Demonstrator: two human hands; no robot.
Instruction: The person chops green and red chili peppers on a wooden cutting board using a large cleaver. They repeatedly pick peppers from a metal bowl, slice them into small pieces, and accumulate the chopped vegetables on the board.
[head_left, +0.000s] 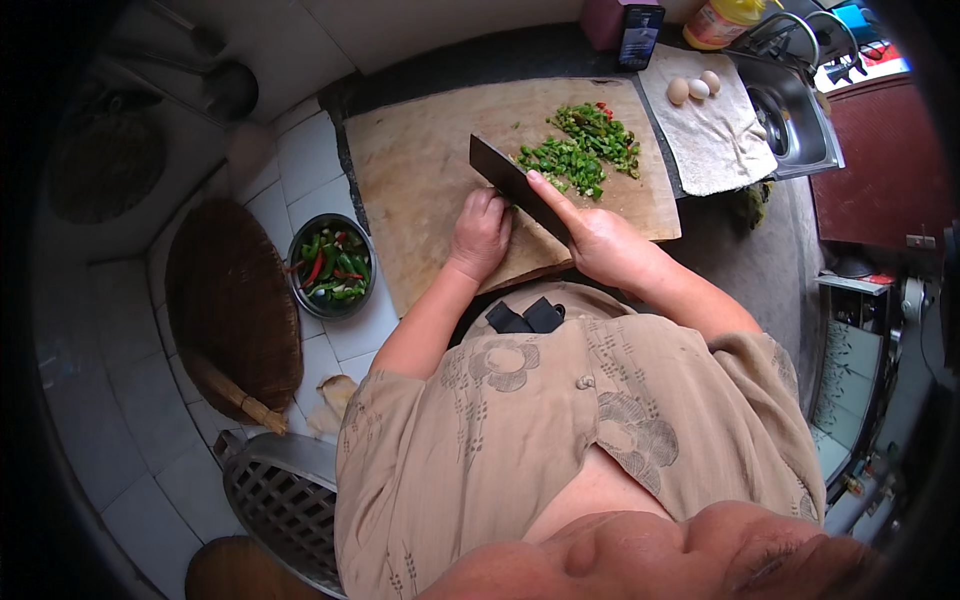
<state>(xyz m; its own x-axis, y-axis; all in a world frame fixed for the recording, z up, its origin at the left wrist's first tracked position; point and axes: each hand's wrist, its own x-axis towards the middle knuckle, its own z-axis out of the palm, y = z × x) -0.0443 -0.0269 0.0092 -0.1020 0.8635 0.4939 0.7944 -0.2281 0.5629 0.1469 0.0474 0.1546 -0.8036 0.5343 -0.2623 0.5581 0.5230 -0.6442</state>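
My right hand (611, 244) grips a cleaver (517, 184), its index finger stretched along the blade. The blade stands on edge over a thick wooden cutting board (420, 157). Just left of the blade, my left hand (481, 232) rests on the board with curled fingers. A bit of green pepper shows at its fingertips; the rest is hidden by the fingers and blade. Chopped green pepper (581, 154) with a few red bits lies in a loose heap right of the cleaver.
Left of the board stands a metal bowl (364, 229) of green and red pepper pieces. Beyond it are a round woven tray (232, 300) and a brush (247, 401). Several eggs (698, 88) sit on a cloth (720, 150) beside the sink (821, 154). A phone (641, 37) leans at the back.
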